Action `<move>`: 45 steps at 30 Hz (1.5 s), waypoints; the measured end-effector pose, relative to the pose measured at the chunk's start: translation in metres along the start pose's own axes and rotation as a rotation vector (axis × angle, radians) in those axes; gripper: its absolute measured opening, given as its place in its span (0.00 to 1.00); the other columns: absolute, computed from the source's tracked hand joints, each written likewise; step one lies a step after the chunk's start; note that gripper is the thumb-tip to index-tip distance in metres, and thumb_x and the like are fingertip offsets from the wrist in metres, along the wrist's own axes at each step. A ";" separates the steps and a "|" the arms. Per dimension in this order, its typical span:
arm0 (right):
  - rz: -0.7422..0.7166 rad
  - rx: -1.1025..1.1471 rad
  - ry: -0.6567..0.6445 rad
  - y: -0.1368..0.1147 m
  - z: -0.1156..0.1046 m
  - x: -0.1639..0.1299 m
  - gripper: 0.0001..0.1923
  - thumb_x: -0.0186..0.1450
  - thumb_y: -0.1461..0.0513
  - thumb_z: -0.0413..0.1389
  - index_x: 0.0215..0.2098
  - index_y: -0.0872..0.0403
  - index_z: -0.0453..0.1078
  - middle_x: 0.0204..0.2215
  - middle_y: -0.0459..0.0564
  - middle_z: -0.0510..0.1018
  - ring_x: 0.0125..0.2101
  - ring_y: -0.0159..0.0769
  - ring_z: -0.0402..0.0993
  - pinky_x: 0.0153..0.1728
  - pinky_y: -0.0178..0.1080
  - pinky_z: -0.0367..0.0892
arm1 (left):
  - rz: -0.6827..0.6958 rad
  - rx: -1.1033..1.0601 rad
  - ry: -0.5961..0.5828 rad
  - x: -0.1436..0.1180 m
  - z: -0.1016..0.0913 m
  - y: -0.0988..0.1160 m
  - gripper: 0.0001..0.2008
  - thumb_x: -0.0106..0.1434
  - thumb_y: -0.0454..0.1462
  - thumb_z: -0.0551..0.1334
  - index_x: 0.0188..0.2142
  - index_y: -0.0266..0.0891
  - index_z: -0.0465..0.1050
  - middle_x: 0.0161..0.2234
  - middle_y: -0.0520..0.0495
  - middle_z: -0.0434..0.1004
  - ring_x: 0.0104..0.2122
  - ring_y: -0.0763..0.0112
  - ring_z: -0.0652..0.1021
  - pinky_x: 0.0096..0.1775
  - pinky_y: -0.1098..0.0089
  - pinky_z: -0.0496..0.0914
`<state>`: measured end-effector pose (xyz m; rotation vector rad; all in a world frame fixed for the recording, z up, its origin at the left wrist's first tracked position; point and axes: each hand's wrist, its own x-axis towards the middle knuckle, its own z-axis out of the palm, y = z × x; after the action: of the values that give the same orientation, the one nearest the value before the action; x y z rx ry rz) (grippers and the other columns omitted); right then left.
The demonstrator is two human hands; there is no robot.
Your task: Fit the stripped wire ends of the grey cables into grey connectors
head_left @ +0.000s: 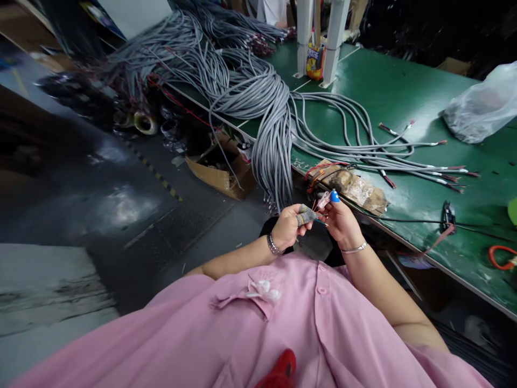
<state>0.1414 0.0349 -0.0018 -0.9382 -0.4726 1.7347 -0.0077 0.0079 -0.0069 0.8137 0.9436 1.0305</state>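
Both my hands meet just off the near edge of the green table (404, 91). My left hand (287, 225), with a grey finger cot on the thumb, pinches the end of a cable with thin coloured wires (317, 215). My right hand (341, 221), a blue cot on one fingertip, holds the same wire ends from the other side, with a small pinkish piece at its fingertips. A thick bundle of grey cables (271, 145) hangs over the table edge right above my hands.
Loose grey cables with red-tipped ends (407, 156) spread across the table. A crumpled plastic packet (355, 188) lies by the edge, a clear bag (482, 108) at far right. An open cardboard box (222, 167) sits on the dark floor to the left. White posts (335, 37) stand at the back.
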 end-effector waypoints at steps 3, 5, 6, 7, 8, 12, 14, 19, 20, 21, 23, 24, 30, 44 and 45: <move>0.013 0.039 0.007 0.001 -0.001 0.001 0.18 0.53 0.49 0.65 0.34 0.53 0.74 0.31 0.47 0.81 0.29 0.31 0.74 0.30 0.34 0.71 | -0.020 0.012 -0.008 -0.001 0.002 -0.001 0.13 0.52 0.43 0.68 0.26 0.34 0.69 0.18 0.52 0.71 0.12 0.83 0.63 0.14 0.78 0.50; 0.009 0.045 0.008 0.002 -0.001 0.001 0.17 0.54 0.50 0.65 0.34 0.53 0.74 0.32 0.48 0.81 0.29 0.32 0.75 0.31 0.35 0.71 | -0.037 0.017 -0.001 -0.001 0.003 -0.001 0.14 0.51 0.43 0.68 0.26 0.35 0.69 0.18 0.52 0.70 0.12 0.83 0.63 0.14 0.78 0.50; 0.009 0.043 0.006 0.002 -0.001 0.001 0.17 0.54 0.50 0.65 0.34 0.53 0.74 0.33 0.48 0.81 0.29 0.32 0.75 0.31 0.36 0.71 | -0.046 0.017 0.003 -0.002 0.004 -0.001 0.14 0.51 0.43 0.68 0.26 0.35 0.69 0.18 0.52 0.70 0.11 0.83 0.63 0.14 0.78 0.50; 0.012 0.040 0.005 0.003 -0.001 0.001 0.17 0.55 0.49 0.64 0.34 0.53 0.74 0.32 0.48 0.81 0.28 0.32 0.75 0.31 0.36 0.71 | -0.053 0.014 0.008 -0.002 0.004 -0.001 0.15 0.50 0.43 0.69 0.25 0.35 0.69 0.18 0.52 0.70 0.11 0.83 0.63 0.14 0.78 0.50; 0.017 0.036 0.006 0.004 -0.001 0.001 0.18 0.56 0.48 0.63 0.34 0.53 0.73 0.32 0.48 0.81 0.28 0.32 0.74 0.31 0.36 0.71 | -0.059 0.009 0.012 -0.003 0.004 -0.001 0.15 0.50 0.44 0.69 0.26 0.35 0.69 0.18 0.52 0.70 0.11 0.83 0.63 0.14 0.78 0.50; 0.069 0.049 -0.007 0.004 -0.005 0.002 0.24 0.57 0.41 0.57 0.34 0.52 0.72 0.32 0.48 0.80 0.27 0.33 0.74 0.29 0.37 0.72 | -0.066 -0.019 0.017 -0.009 0.003 -0.003 0.15 0.50 0.43 0.69 0.26 0.35 0.68 0.18 0.52 0.71 0.11 0.83 0.63 0.14 0.78 0.50; 0.097 0.058 -0.047 0.003 -0.007 0.003 0.27 0.57 0.38 0.53 0.33 0.52 0.71 0.31 0.48 0.79 0.26 0.33 0.74 0.28 0.38 0.72 | -0.068 -0.042 0.014 -0.013 0.002 -0.004 0.14 0.51 0.43 0.68 0.26 0.36 0.67 0.18 0.52 0.71 0.12 0.83 0.63 0.14 0.78 0.50; 0.023 0.014 -0.046 0.002 -0.010 0.006 0.19 0.57 0.45 0.60 0.31 0.52 0.70 0.24 0.44 0.76 0.25 0.31 0.72 0.29 0.35 0.72 | -0.096 -0.178 0.028 -0.018 0.001 -0.002 0.10 0.52 0.39 0.66 0.28 0.36 0.67 0.18 0.53 0.69 0.12 0.83 0.61 0.14 0.78 0.47; -0.007 0.003 -0.036 0.003 -0.010 0.006 0.18 0.57 0.47 0.61 0.31 0.53 0.71 0.23 0.44 0.75 0.24 0.30 0.71 0.28 0.34 0.72 | -0.108 -0.219 0.034 -0.018 0.001 0.000 0.09 0.52 0.38 0.65 0.29 0.36 0.67 0.18 0.52 0.69 0.12 0.83 0.61 0.14 0.78 0.46; -0.032 -0.006 -0.032 0.004 -0.010 0.006 0.17 0.57 0.48 0.62 0.31 0.53 0.71 0.23 0.43 0.74 0.24 0.29 0.70 0.28 0.33 0.72 | -0.122 -0.258 0.039 -0.018 0.002 0.001 0.08 0.52 0.37 0.64 0.29 0.36 0.67 0.18 0.52 0.69 0.12 0.83 0.61 0.15 0.78 0.47; -0.052 -0.013 -0.040 0.005 -0.010 0.006 0.18 0.58 0.47 0.61 0.33 0.53 0.72 0.23 0.43 0.75 0.23 0.28 0.70 0.27 0.32 0.71 | -0.152 -0.324 0.046 -0.016 0.003 0.004 0.06 0.51 0.35 0.62 0.29 0.36 0.66 0.18 0.52 0.69 0.12 0.83 0.60 0.15 0.78 0.47; -0.052 -0.013 -0.048 0.006 -0.010 0.005 0.19 0.58 0.46 0.60 0.33 0.54 0.72 0.24 0.44 0.75 0.23 0.28 0.70 0.26 0.33 0.71 | -0.168 -0.347 0.047 -0.015 0.004 0.006 0.06 0.51 0.35 0.61 0.29 0.36 0.66 0.18 0.52 0.69 0.12 0.83 0.60 0.15 0.79 0.46; -0.035 0.025 -0.042 0.007 -0.011 0.008 0.17 0.57 0.48 0.62 0.33 0.53 0.73 0.25 0.44 0.76 0.24 0.28 0.70 0.27 0.33 0.70 | -0.233 -0.387 0.073 -0.010 0.009 0.006 0.04 0.51 0.33 0.60 0.28 0.37 0.65 0.18 0.52 0.67 0.11 0.82 0.59 0.15 0.79 0.46; 0.078 0.091 -0.132 0.007 -0.009 0.002 0.27 0.55 0.37 0.55 0.31 0.52 0.70 0.28 0.46 0.78 0.22 0.29 0.69 0.26 0.34 0.68 | -0.208 -0.374 0.064 -0.017 0.010 0.001 0.05 0.52 0.34 0.61 0.28 0.37 0.65 0.18 0.52 0.68 0.12 0.82 0.60 0.15 0.79 0.47; 0.091 0.091 -0.140 0.006 -0.008 0.001 0.27 0.56 0.37 0.54 0.31 0.52 0.70 0.28 0.46 0.78 0.22 0.29 0.69 0.25 0.34 0.68 | -0.199 -0.379 0.071 -0.019 0.009 0.001 0.05 0.52 0.34 0.61 0.28 0.37 0.65 0.18 0.52 0.68 0.12 0.82 0.60 0.15 0.79 0.47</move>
<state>0.1443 0.0329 -0.0114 -0.7874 -0.4435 1.8968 -0.0040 -0.0105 0.0022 0.3632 0.8353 1.0274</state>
